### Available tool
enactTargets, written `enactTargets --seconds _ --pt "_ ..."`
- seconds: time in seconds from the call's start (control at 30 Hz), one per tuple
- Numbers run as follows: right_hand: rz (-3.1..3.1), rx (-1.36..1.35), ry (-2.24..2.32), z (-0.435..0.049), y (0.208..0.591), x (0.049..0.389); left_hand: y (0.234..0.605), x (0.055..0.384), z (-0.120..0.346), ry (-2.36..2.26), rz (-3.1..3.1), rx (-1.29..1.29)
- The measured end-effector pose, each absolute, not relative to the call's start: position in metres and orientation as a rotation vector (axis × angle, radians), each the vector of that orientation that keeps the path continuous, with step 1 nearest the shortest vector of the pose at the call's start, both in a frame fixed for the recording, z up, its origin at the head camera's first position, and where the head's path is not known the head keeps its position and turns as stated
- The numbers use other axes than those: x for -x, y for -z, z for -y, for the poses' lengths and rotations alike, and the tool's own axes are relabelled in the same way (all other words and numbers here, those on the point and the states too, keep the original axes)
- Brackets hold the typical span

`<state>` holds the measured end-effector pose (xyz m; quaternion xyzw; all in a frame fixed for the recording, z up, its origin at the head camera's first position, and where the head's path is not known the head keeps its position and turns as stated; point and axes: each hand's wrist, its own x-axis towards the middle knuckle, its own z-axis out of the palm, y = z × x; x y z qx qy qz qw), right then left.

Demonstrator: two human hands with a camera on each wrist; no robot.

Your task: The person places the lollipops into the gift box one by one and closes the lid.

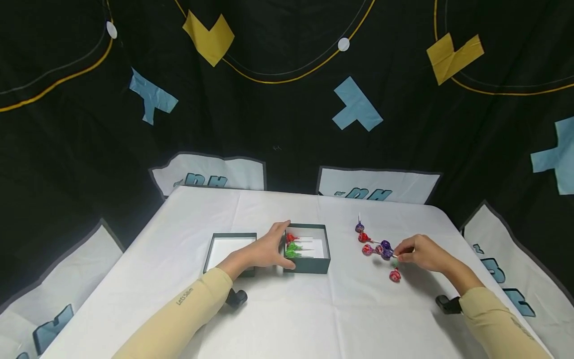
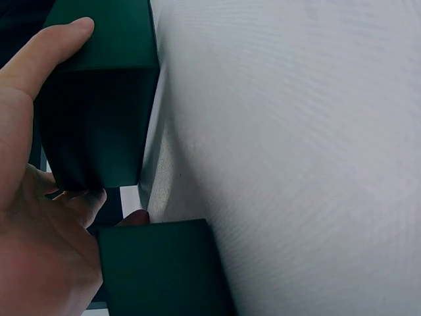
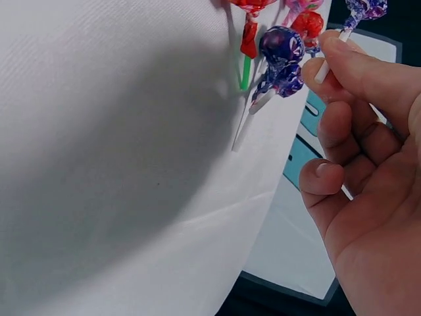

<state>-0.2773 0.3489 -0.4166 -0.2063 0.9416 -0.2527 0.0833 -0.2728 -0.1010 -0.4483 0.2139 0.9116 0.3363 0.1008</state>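
Observation:
My left hand (image 1: pixel 269 248) grips a dark green box (image 1: pixel 309 267) by its left end, the thumb on the near wall and the other fingers toward the far side. Inside, on a white bottom, lie one red lollipop (image 1: pixel 291 238) and green lollipops (image 1: pixel 293 249), sticks pointing right. To the right, my right hand (image 1: pixel 423 253) pinches the white stick of a purple-wrapped lollipop (image 3: pixel 366 8) between thumb and index finger. Just below it in the right wrist view is another purple lollipop (image 3: pixel 281 45). Red and pink lollipops (image 1: pixel 367 249) lie close by on the table.
The box lid (image 1: pixel 230 243), green-rimmed and white inside, lies left of the box, partly behind my left hand. A red lollipop (image 1: pixel 395 275) lies at the near end of the group, and a purple one (image 1: pixel 359 227) at the far end. A white cloth covers the table (image 1: pixel 287 319).

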Motion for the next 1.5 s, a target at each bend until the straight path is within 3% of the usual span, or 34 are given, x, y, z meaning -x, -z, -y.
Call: enactTargets --seconds 1.5 --pt "-2.725 0.672 0.815 -0.291 0.4 0.292 0.449 0.274 0.102 -0.964 -2.701 -0.626"
